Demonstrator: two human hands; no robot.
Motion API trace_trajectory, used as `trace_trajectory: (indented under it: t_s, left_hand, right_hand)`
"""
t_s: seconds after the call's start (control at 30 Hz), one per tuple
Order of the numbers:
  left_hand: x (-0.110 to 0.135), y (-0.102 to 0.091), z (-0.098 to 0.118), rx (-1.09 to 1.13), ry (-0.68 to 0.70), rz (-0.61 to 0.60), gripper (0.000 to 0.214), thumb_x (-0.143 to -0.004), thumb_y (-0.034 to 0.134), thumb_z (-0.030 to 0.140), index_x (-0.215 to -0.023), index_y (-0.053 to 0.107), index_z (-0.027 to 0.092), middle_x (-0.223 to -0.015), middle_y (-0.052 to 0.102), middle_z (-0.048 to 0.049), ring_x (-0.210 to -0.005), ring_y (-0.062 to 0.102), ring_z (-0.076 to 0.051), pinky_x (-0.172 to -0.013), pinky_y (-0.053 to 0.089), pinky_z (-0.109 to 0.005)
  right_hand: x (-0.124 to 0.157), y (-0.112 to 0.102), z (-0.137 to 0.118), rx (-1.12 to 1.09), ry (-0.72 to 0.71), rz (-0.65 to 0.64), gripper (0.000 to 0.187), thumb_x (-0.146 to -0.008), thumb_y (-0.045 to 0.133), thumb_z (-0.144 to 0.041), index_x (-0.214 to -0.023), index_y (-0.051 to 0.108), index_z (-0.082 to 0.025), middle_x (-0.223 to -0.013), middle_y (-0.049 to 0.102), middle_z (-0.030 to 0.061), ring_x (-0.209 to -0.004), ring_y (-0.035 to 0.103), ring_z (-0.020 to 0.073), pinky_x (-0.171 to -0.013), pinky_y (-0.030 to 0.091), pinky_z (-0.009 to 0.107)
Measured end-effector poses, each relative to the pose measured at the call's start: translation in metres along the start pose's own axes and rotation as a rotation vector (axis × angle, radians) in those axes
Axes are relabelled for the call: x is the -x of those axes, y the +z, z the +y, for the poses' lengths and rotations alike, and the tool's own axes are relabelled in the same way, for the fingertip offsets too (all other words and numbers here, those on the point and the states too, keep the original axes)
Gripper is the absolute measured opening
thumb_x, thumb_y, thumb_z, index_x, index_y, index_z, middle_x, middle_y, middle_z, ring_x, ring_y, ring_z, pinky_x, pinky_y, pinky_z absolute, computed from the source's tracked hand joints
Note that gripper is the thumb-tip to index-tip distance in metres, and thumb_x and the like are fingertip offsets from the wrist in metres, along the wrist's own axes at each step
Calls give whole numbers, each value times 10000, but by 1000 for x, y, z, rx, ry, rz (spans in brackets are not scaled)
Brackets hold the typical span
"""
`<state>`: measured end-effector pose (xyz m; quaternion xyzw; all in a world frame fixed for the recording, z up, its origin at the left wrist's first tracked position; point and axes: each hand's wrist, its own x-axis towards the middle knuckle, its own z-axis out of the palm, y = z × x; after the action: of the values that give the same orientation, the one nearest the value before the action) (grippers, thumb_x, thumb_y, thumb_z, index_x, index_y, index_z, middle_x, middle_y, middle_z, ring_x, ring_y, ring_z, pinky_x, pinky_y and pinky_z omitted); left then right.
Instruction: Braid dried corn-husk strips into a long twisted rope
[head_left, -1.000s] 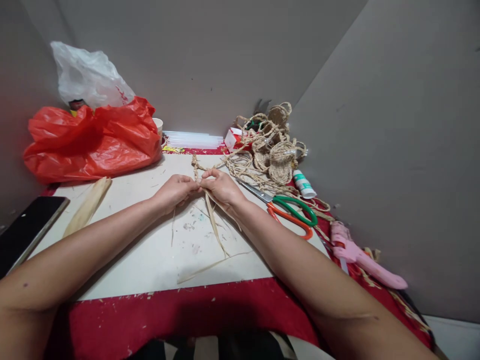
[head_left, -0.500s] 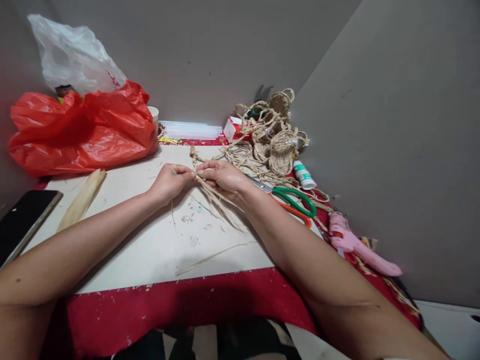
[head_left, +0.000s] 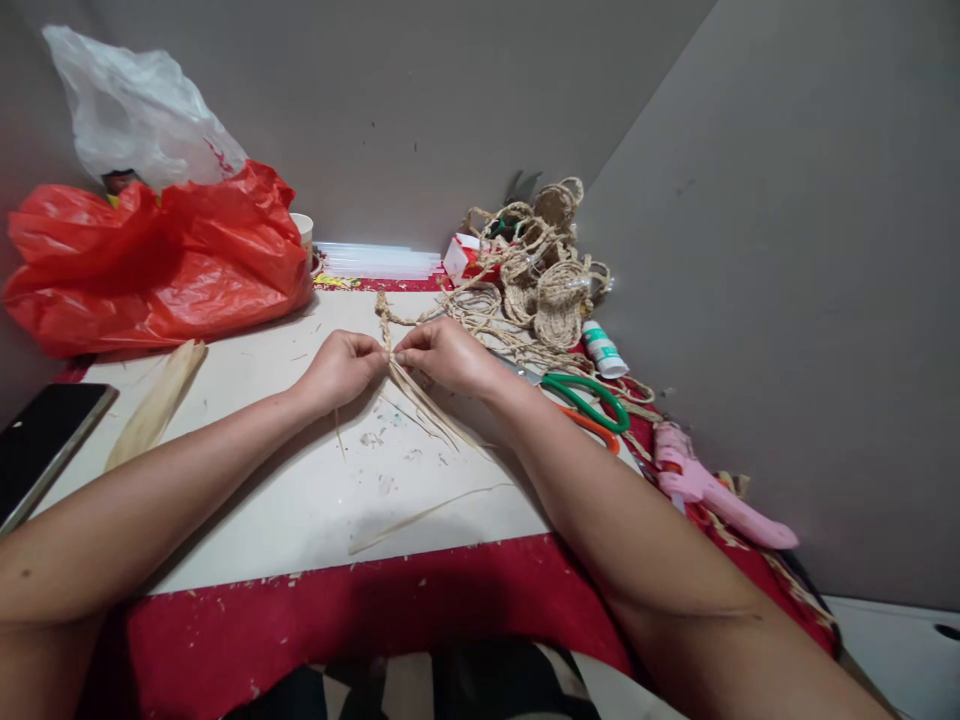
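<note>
Loose straw strands (head_left: 431, 408) now fan toward 4 o'clock from our fingertips, where a second ago they hung toward 6. Our left hand (head_left: 343, 366) and right hand (head_left: 448, 354) both pinch the straw braid (head_left: 385, 318) at its near end, mid-counter (head_left: 300, 500). At 3 o'clock lie scissors (head_left: 589, 400); the green label on the small bottle (head_left: 600, 347) is too blurred to read.

Scissors (head_left: 546, 380), rope pile (head_left: 540, 290) beside right fingers (head_left: 411, 352)
</note>
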<state>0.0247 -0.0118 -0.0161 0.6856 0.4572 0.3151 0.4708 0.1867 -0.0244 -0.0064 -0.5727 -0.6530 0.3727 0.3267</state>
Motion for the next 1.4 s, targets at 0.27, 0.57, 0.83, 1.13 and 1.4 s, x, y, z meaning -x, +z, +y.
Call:
trace_trajectory:
  t_s: [0.27, 0.57, 0.83, 1.13, 1.4]
  left_hand:
    - [1, 1, 1, -232, 124, 12, 227, -711, 540, 242, -506, 529, 144, -469, 431, 39, -503, 358, -81, -503, 261, -213]
    - [-1, -1, 1, 146, -105, -108, 169, -667, 514, 170, -501, 486, 157, -443, 419, 31, -394, 269, -50, -413, 181, -220]
    - [1, -5, 8, 410, -293, -203, 212, -657, 587, 158, -502, 443, 162, -409, 255, 72, -343, 175, -26, -362, 74, -206]
    - [5, -3, 7, 428, -293, -214, 222, -744, 546, 142, -531, 486, 137, -381, 288, 70, -322, 204, -24, -349, 101, -190]
    - [6, -11, 8, 479, -298, -267, 117, -749, 561, 137, -635, 558, 108, -399, 259, 89, -335, 174, -18, -352, 92, -180]
  right_hand:
    - [7, -7, -11, 147, -8, -154, 323, -772, 587, -155, -456, 524, -138, -391, 512, -18, -354, 379, 53, -418, 282, 195]
    - [20, 7, -26, -154, 231, -258, 273, -831, 533, -152, -560, 517, -132, -428, 574, 4, -285, 416, 52, -315, 267, 163]
    - [33, 30, -26, 289, 131, -10, 271, -842, 450, -175, -607, 582, -145, -605, 667, 83, -471, 577, 129, -477, 405, 217]
    - [59, 48, -43, 996, -67, 15, 329, -901, 330, -206, -969, 638, -115, -868, 695, 147, -753, 649, 245, -636, 415, 305]
    - [83, 5, -63, 685, -148, -148, 377, -870, 453, -403, -641, 610, -147, -581, 578, 33, -536, 471, 114, -525, 290, 237]
